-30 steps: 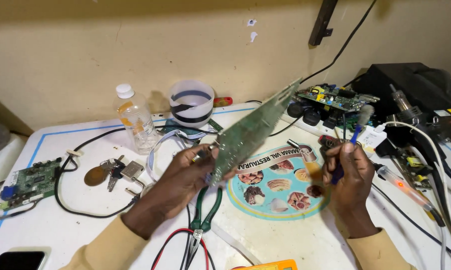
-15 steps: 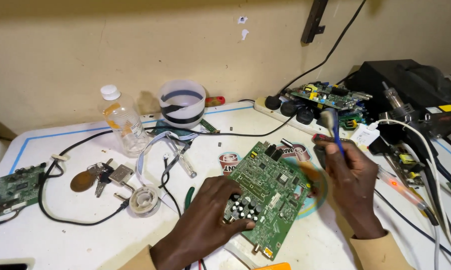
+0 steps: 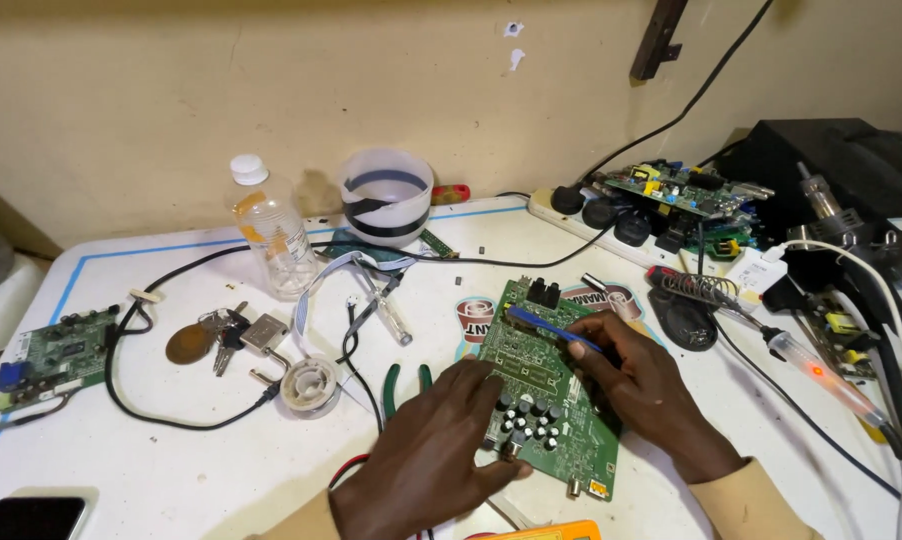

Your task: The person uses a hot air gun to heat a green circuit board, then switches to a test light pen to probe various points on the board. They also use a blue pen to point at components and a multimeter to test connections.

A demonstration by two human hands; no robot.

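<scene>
Lying flat on the white desk (image 3: 171,470) near its front edge, one green rectangular circuit board (image 3: 551,400) is seen, its face studded with small black cylindrical capacitors and two black sockets at its far end. The left hand (image 3: 436,455) is pressed palm-down on the near left part of this board, fingers spread and flat, closed on nothing. The right hand (image 3: 646,385) is closed around a slim blue-handled tool (image 3: 551,328), whose tip is laid across the far part of the board. Just left of the board, green plier handles (image 3: 404,385) show from under the left hand. Toward the left edge of the desk a second, smaller green board (image 3: 56,352) is noted, and a third board (image 3: 676,188) rests on a white power strip near the back right corner. One clear plastic bottle (image 3: 271,235) with a white cap and one translucent round tub (image 3: 386,197) banded in black stand at the back edge. One spool of solder (image 3: 309,384), round and silvery, lies beside a bunch of metal keys (image 3: 233,335). One coiled wire iron stand (image 3: 693,290) is seen right of the board.
</scene>
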